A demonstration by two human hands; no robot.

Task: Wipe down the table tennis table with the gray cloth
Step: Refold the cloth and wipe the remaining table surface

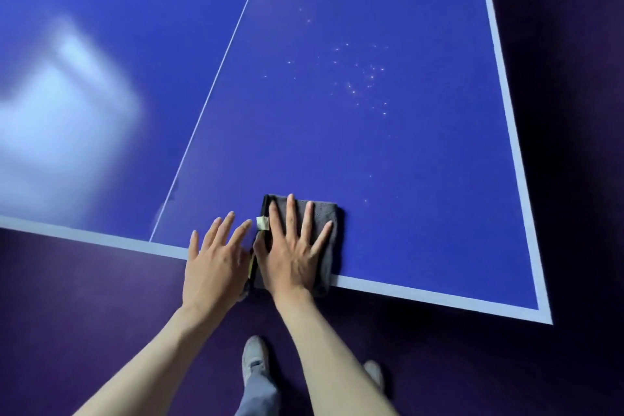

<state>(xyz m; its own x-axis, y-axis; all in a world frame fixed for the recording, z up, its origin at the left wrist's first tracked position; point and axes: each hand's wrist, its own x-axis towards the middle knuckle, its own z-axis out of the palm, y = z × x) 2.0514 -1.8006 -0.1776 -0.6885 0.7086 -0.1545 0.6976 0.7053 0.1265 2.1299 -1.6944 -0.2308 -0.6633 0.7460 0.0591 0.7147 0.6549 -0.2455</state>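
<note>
While my right hand (293, 255) lies flat with fingers spread, pressing the folded gray cloth (324, 230) at the near edge of the blue table tennis table (388, 152), my left hand (216, 260) rests flat and relaxed just beside it, holding nothing. A pale tag (262, 223) shows on the cloth's left side. Small white specks (364, 78) dot the surface farther out. My gray shoe (254, 356) stands on the dark purple floor (84, 297).
</note>
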